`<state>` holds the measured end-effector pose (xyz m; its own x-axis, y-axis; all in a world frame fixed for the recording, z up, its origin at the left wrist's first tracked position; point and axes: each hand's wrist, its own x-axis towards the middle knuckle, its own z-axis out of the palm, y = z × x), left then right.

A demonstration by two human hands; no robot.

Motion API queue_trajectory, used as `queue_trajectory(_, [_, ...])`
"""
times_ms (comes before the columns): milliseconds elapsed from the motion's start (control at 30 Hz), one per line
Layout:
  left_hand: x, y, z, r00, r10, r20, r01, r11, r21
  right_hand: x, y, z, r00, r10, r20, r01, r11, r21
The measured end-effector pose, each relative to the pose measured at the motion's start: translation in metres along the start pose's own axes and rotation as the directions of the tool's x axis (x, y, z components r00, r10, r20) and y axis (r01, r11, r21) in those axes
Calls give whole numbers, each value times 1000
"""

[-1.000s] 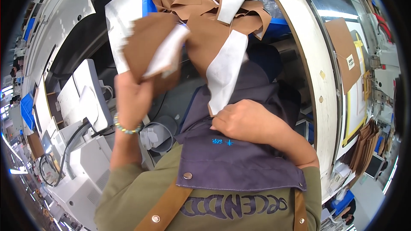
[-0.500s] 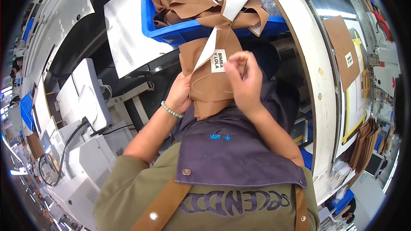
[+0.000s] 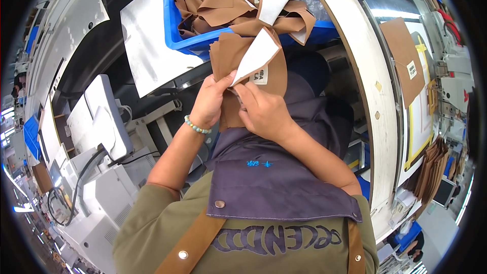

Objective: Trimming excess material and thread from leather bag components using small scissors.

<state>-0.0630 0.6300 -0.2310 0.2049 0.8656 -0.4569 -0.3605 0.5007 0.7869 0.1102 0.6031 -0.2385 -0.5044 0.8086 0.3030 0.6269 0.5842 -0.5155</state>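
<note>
A stack of brown leather-like pieces (image 3: 227, 53) lies above my lap, below the blue crate. My left hand (image 3: 208, 102) grips its left side, the thumb pressed on the narrow lower end of a turned-up flap with a white underside (image 3: 258, 53). The flap partly covers a pale printed label (image 3: 261, 75) on the top piece. My right hand (image 3: 266, 112) is closed, its fingertips meeting at that same narrow end, close to my left thumb. A small dark thing shows between the right fingers; I cannot make out what it is.
Ahead stands the blue crate (image 3: 195, 45), heaped with brown pieces (image 3: 218, 2). A pale wooden table edge (image 3: 362, 86) runs along my right, with a labelled brown piece (image 3: 403, 61) beyond it. Brown pieces stand in a row (image 3: 428, 172) farther down. White equipment (image 3: 106, 116) is at my left.
My right hand has come left and down from beside the label to my left thumb. The flap has turned over farther right, showing more white and covering part of the label.
</note>
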Motion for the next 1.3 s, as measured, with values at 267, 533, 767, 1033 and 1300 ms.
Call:
queue_trajectory(267, [10,-6,-24,996,-72,-45,64,985,-160,-2,-19,-5,965,-144,218,87,964,249])
queue_trajectory(533, [-5,-10,-13,999,-38,-3,38,996,83,5,-4,6,958,-200,208,104,911,399])
queue_trajectory(767, [-12,22,-49,961,265,83,-272,841,467,13,21,-54,910,311,273,-411,608,679])
queue_trajectory(1033, [-62,73,-65,969,79,232,-239,518,821,43,33,-21,993,56,104,-91,924,371])
queue_trajectory(1300, [-85,87,-86,978,56,203,-208,391,897,30,30,-2,936,-127,327,72,982,173])
